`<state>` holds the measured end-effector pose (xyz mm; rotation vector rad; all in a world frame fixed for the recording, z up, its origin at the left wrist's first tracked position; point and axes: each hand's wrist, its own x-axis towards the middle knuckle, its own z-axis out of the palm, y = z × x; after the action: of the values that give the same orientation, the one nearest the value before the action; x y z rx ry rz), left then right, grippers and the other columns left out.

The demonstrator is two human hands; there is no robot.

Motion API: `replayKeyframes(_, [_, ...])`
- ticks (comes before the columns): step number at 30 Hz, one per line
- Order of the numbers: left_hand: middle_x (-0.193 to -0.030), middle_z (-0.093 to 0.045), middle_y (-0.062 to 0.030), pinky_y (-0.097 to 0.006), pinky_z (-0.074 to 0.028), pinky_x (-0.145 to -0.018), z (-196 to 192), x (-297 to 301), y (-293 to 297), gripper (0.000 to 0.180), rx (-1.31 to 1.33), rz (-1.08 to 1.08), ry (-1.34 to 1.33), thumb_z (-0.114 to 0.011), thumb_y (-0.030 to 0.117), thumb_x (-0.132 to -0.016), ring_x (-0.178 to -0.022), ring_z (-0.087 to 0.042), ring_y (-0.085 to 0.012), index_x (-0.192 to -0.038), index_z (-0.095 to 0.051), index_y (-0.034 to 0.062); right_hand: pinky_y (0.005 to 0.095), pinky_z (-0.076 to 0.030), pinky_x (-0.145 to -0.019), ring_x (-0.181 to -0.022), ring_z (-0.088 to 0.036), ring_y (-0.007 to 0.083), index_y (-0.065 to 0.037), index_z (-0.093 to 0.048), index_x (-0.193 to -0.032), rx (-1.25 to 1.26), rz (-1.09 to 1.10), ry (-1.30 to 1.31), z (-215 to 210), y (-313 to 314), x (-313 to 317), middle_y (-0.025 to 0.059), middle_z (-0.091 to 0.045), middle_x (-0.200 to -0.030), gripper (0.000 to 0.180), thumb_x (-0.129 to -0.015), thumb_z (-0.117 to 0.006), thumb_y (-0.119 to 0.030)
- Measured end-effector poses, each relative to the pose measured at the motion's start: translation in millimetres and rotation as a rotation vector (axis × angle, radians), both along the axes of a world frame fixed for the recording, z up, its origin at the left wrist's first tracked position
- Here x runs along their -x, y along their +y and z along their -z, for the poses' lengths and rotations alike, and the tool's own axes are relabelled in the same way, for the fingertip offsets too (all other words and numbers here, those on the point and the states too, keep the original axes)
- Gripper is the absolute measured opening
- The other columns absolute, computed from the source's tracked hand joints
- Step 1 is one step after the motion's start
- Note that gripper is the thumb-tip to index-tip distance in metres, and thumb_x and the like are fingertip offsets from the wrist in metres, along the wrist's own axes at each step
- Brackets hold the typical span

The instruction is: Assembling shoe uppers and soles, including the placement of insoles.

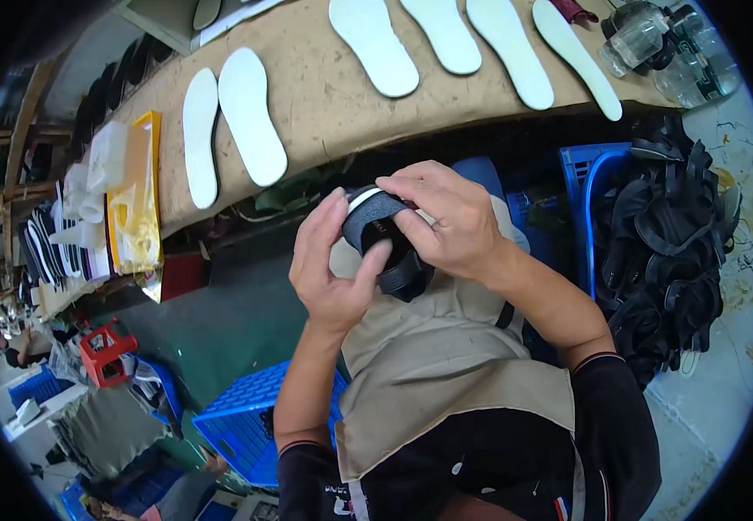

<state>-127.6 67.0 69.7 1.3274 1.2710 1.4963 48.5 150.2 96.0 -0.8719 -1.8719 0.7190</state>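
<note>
A dark sandal (371,211) with a grey strap and a white edge is bent up in front of my apron, held between both hands. My left hand (330,273) grips its left side, fingers behind and thumb across the front. On the upper right edge, my right hand (453,221) pinches the strap and the white edge between thumb and fingers. The sandal's far end is hidden by my hands. Beyond them, several white insoles (253,117) lie spaced out on the brown-covered table (307,95).
At right, a blue crate (591,217) is heaped with black sandals (667,234). Plastic bottles (637,43) stand on the table's far right. A yellow tray (146,174) sits at its left end. Lower left are a blue basket (237,430), a red stool (105,352) and another person (172,502).
</note>
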Motion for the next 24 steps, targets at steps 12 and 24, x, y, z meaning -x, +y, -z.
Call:
replayKeyframes(12, [-0.106,-0.074,-0.0188,-0.030,-0.057,-0.077,-27,-34,-15,0.024,-0.052,-0.367,0.675,-0.069,0.001,-0.087,-0.089,-0.072,-0.0237,-0.110,-0.072,-0.0050,0.0225,-0.046,-0.058,-0.065,-0.058,0.0147,-0.002,-0.075,-0.090,-0.176,0.057,-0.047,9,-26,-18,0.0060,-0.067,-0.084,0.011,-0.079,-0.074,0.001])
replayKeyframes(24, [-0.083,-0.068,-0.0024,-0.020,-0.048,-0.071,-38,-13,51,0.020,0.434,0.310,-0.377,-0.061,0.017,-0.101,-0.069,-0.059,-0.0090,-0.097,-0.071,0.0001,0.0156,-0.036,-0.053,-0.057,-0.047,0.0011,-0.008,-0.068,-0.072,1.068,-0.204,0.445,-24,14,-47,-0.0053,-0.058,-0.065,0.026,-0.094,-0.071,-0.020])
